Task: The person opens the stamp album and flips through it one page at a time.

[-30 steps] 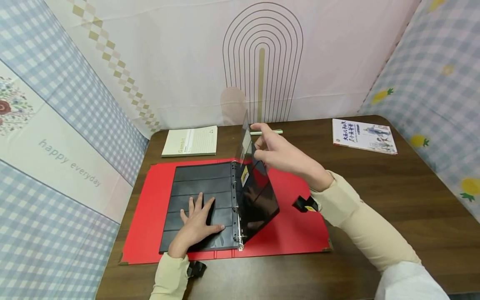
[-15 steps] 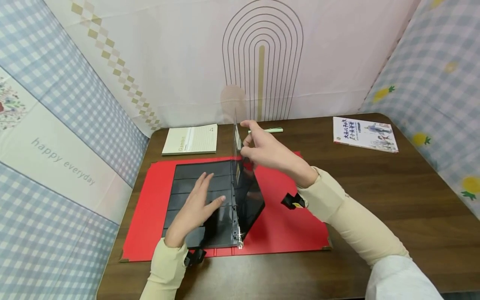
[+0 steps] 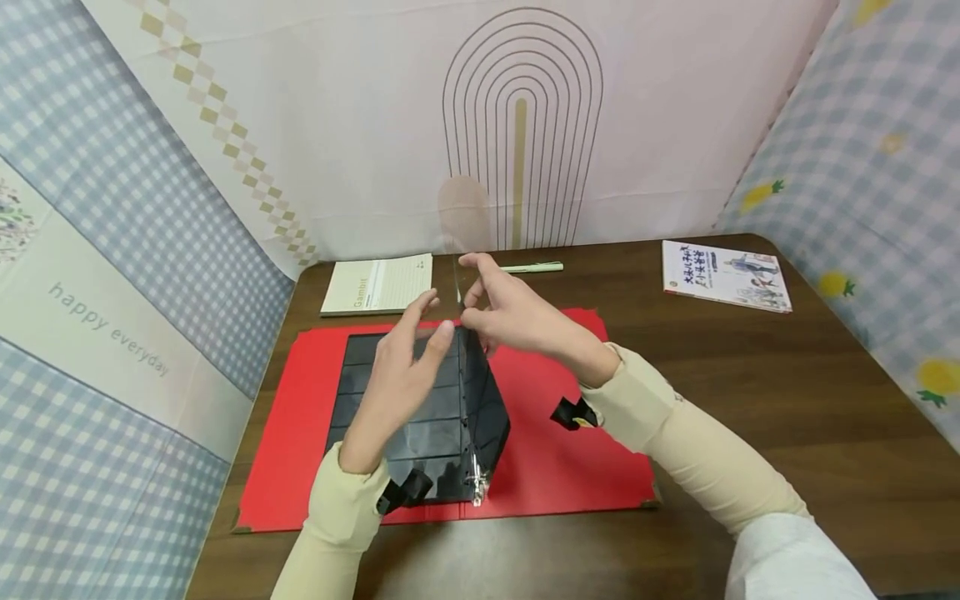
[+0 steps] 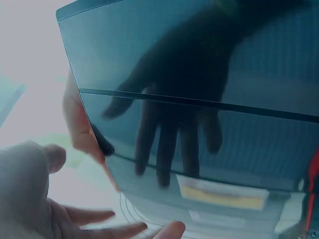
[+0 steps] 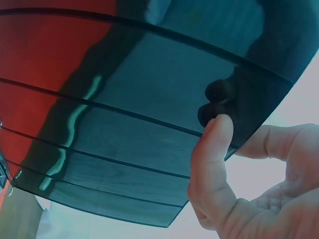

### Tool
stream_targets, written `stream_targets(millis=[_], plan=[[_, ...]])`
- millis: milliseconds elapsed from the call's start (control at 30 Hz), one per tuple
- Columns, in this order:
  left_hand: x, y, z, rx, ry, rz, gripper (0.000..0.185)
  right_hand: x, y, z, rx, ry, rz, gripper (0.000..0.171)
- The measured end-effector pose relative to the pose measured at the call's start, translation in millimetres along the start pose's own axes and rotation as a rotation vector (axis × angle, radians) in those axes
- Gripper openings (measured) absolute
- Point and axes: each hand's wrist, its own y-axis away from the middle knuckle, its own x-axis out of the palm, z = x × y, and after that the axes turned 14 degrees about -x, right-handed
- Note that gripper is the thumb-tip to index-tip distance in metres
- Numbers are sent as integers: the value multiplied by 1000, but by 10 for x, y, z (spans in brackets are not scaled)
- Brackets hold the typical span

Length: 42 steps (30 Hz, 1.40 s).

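Observation:
My right hand [image 3: 517, 315] pinches the outer edge of a glossy black pocket page [image 5: 134, 129], standing nearly upright from the binder's rings. In the right wrist view, thumb and finger meet on that edge. My left hand [image 3: 401, 375] hovers above the left side, beside the raised page, with thumb and fingers apart and nothing held. The left wrist view shows the fingers near the page's edge and a dark hand reflection on its surface. Beneath lies an open red binder [image 3: 570, 433], with more black pages [image 3: 435, 437] flat on its left half. A small pale-yellow insert [image 4: 222, 193] shows through the page.
A Gambit notepad [image 3: 378, 283] lies behind the binder's left side. Behind the right hand is a light green pen [image 3: 534, 267]. A picture book [image 3: 726, 275] rests at the back right of the brown table [image 3: 750, 400]. Cloth hangs around the sides and back.
The right hand has swung the page leftward, from leaning right to nearly upright. My left hand has lifted off the flat pages and moved up towards the raised page.

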Motion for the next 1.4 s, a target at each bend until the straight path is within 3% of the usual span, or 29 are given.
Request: stream_targets(millis=[233,467,700,1067,1400], plan=[[-20,-97,-148,-104,97,111,73,49,-24,-22,-50,-36,16,62],[-84,-98,-108,-142,145,147,72,56,-34,-60,-85,-76,40,55],[-134,-95,-25,-128,137,116,59,24,-27,-87,-96,-148,35,50],[-306,-40,154,-178,188,57,51,-80,49,-186,-91,-69,34,47],[-476,54,321,-195,239,-62,40,-194,130,-257,-93,-67,34,44]])
